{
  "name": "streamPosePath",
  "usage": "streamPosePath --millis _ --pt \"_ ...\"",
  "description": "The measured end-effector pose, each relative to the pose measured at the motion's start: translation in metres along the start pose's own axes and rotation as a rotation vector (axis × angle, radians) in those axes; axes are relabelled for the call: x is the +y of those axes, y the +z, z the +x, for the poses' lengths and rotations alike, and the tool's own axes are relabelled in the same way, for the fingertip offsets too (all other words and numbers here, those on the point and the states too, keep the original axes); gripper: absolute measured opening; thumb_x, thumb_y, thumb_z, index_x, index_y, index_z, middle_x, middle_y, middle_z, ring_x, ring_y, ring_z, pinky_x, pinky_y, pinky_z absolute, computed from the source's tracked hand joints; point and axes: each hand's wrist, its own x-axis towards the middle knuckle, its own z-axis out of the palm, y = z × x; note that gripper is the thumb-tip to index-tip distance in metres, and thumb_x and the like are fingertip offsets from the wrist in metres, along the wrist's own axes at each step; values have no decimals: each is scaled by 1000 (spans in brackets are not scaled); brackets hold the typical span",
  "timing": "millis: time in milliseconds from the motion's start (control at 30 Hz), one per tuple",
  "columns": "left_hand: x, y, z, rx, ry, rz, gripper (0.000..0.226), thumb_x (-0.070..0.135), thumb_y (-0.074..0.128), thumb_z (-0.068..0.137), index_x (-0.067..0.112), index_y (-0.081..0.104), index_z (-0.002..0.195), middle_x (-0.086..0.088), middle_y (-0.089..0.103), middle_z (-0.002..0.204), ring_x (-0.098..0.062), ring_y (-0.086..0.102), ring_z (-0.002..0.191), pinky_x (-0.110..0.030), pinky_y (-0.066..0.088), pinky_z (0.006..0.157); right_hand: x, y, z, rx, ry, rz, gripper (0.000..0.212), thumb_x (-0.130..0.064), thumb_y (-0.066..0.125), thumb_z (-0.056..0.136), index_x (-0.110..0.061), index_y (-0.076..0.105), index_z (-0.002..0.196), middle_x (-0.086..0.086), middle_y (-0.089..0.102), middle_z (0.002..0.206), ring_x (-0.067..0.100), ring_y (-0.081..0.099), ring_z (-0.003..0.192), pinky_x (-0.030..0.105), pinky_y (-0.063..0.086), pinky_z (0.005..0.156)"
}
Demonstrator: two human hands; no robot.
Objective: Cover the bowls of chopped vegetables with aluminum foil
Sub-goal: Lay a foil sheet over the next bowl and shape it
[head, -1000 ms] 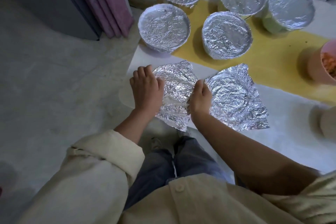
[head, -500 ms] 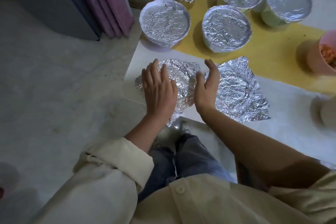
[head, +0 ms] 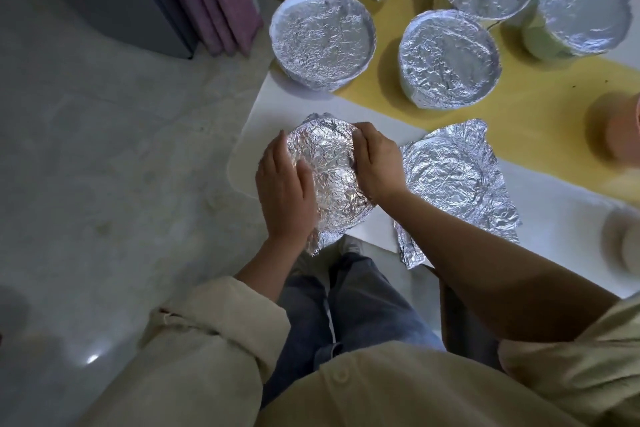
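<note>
Two hands cup a crumpled foil sheet (head: 329, 177) at the near left corner of the white worktop (head: 363, 111). The left hand (head: 284, 184) curls its grip round the sheet's left side, thumb on top. The right hand (head: 377, 163) grips the right side, fingers curled. A second foil sheet (head: 450, 177) lies flat just right of it. Five covered bowls (head: 322, 38) stand behind.
</note>
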Motion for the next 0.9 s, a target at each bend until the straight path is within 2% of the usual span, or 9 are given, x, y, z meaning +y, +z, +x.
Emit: streamPosePath --millis 167,367,433,500,567,667,733,800,900 --pt "-7 6 2 93 -191 -218 42 12 33 100 -5 55 131 -20 65 120 -27 61 107 -30 44 90 7 -1 4 -110 167 337 31 -25 41 104 -17 49 75 -4 40 56 12 38 52 31 32 55" --pt "-15 10 2 119 -376 -400 43 22 35 103 -13 60 100 -34 63 93 -46 59 89 -45 46 76 6 -1 6 -225 318 550 35 -37 41 102 -24 37 70 -10 29 64 5 27 57 28 27 58" --pt "-10 6 4 110 -444 -488 43 21 35 104 -3 54 75 -25 56 71 -30 56 69 -43 41 67 8 -1 6 -241 341 590 37 -45 43 99 -17 51 75 -8 47 72 7 44 67 33 37 69" --pt "-2 3 7 98 -506 -543 42 18 33 107 15 36 65 2 36 60 -6 33 54 -28 31 59 8 -2 6 -241 401 626 46 -46 45 99 -5 64 107 3 67 111 16 61 105 39 43 97" --pt "-2 3 8 40 -574 -549 41 19 31 109 16 33 68 7 32 63 -4 28 58 -22 31 60 3 -5 5 -214 459 622 49 -41 44 102 -2 56 130 -2 58 128 18 55 121 38 37 109" --pt "-6 -5 19 -53 -505 -391 47 32 29 107 17 33 63 -2 38 61 -14 37 62 -33 32 63 3 -6 -1 -172 486 636 48 -39 41 103 -3 55 131 0 62 119 20 55 117 34 39 102" --pt "-8 -11 34 -89 -461 -203 50 38 31 102 7 57 73 -16 57 81 -29 50 89 -40 36 76 2 -6 -7 -101 486 634 36 -40 39 104 -16 65 109 0 66 91 23 61 87 36 44 78" --pt "-2 -14 46 -177 -452 -8 50 36 35 104 1 70 103 -18 55 119 -33 42 118 -40 34 97 -2 -4 -15 -12 495 650 35 -46 39 101 -32 52 71 -9 39 61 18 37 57 33 30 58" --pt "12 -14 49 -261 -369 136 46 34 32 106 6 67 116 -19 49 129 -34 40 122 -41 31 101 -7 2 -26 100 572 611 38 -51 38 95 -33 44 63 -8 35 62 18 36 63 37 32 61"
